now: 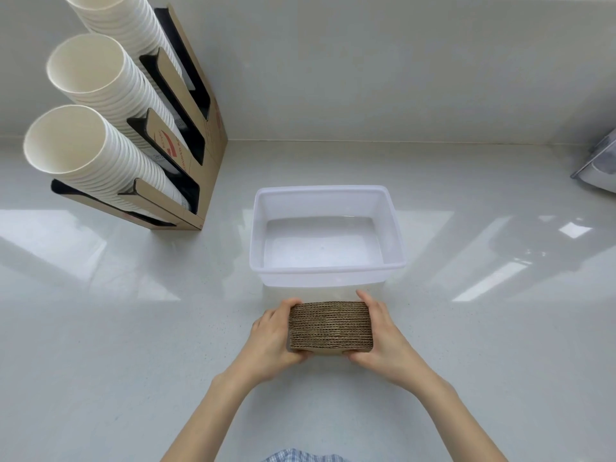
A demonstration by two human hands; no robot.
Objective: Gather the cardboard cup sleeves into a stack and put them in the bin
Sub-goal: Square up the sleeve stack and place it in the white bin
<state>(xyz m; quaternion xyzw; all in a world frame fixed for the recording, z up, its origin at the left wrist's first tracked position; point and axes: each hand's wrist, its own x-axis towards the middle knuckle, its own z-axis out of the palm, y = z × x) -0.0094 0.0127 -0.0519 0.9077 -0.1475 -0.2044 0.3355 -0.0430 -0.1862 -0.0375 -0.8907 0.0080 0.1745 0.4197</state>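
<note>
the gathering looks done: the corrugated cardboard cup sleeves (330, 327) sit pressed into one tight stack, edges up, held between both hands just in front of the near wall of the clear plastic bin (328, 270). the left hand (271, 335) clasps the stack's left end, fingers curled over the far corner and thumb under the near edge; the right hand (383, 331) mirrors it on the right end. whether the stack rests on the white counter (133, 328) or hangs just above it, i cannot tell. the bin is empty. the step in hand seems to be the transfer, which calls for steady squeeze from both sides so no sleeve slips, a lift over the near rim, then lowering inside.
</note>
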